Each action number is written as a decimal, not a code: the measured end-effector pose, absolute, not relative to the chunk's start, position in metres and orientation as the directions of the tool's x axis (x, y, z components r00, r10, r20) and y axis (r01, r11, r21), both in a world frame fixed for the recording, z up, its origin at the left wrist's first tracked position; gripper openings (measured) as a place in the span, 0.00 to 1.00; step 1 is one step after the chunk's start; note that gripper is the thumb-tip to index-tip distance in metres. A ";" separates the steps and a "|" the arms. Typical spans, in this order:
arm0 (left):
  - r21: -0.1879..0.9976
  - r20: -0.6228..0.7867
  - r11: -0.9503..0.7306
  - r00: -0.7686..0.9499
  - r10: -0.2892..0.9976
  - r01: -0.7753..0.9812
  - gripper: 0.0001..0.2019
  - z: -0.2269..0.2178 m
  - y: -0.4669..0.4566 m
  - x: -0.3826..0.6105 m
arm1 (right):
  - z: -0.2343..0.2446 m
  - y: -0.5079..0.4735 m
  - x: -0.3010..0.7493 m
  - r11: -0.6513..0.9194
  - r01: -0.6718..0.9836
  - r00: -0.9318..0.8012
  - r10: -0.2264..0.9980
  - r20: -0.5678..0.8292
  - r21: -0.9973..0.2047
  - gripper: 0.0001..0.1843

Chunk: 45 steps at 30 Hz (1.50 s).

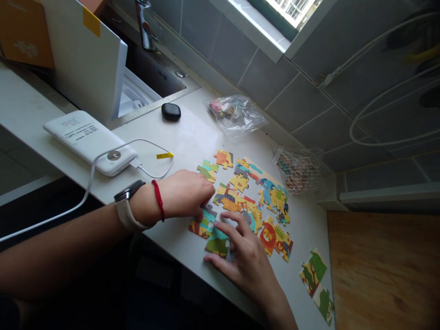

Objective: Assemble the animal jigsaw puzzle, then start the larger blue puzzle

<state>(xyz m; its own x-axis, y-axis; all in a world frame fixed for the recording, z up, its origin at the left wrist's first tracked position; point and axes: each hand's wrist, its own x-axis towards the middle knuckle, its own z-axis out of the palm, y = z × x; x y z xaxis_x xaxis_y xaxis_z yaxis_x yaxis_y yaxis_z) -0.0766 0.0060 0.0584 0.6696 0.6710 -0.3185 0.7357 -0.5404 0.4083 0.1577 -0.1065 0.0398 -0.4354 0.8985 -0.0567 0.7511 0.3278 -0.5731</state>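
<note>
My left hand (184, 195), with a watch and a red cord at its wrist, has its fingers curled down onto a teal and brown jigsaw puzzle piece (202, 226); the fingertips are partly hidden. Thumb and fingers of my right hand (245, 250) span a green puzzle piece (217, 243) touching or almost touching the first one. Beside them spreads a partly joined animal puzzle (237, 204), including a lion piece (268, 234). Beyond my left hand lie a green and yellow piece (208, 171) and an orange animal piece (224, 158).
Two green pieces (314, 271) lie near the counter's right end. Clear plastic bags (239, 114) rest along the tiled wall. A white power bank (89, 142) with a cable, a small black case (171, 111) and an upright white box (82, 59) stand left, by the sink (178, 87).
</note>
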 end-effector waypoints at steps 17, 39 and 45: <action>0.446 -0.340 -0.507 0.664 0.666 0.737 0.12 0.056 0.011 -0.076 | 0.034 -0.104 0.159 0.407 0.731 -0.478 0.878 0.014 -0.548 0.18; 0.474 -0.368 -0.507 0.685 0.629 0.720 0.10 0.055 0.015 -0.079 | 0.032 -0.084 0.171 0.340 0.706 -0.102 0.917 0.386 -0.621 0.06; 0.553 -0.339 -0.517 0.743 0.577 0.653 0.12 0.050 0.024 -0.083 | 0.020 -0.073 0.178 0.322 0.813 -0.134 0.915 0.381 -0.485 0.09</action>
